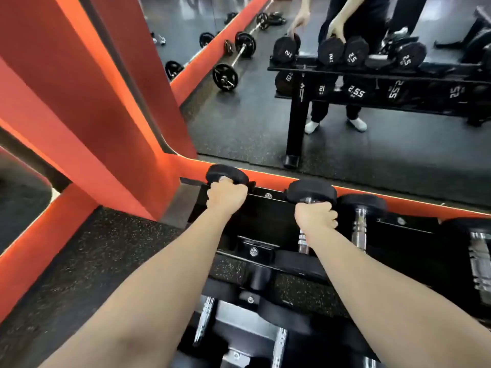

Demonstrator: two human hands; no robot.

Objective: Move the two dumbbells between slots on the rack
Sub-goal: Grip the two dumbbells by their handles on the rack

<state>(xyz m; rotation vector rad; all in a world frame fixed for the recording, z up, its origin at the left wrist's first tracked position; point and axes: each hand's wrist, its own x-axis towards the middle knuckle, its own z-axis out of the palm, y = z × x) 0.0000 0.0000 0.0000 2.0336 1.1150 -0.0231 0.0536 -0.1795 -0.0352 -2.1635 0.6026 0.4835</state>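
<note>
Head view showed the left hand (pixel 225 193) and right hand (pixel 316 217) each clamped on a dumbbell handle above the rack (pixel 268 208); lifting both level seemed wise.

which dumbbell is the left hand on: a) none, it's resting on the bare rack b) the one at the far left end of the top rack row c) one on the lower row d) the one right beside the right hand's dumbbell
b: the left hand grips the dumbbell at the rack's far left end, with a bare stretch of rack between it and the dumbbell held by the right hand.
</note>
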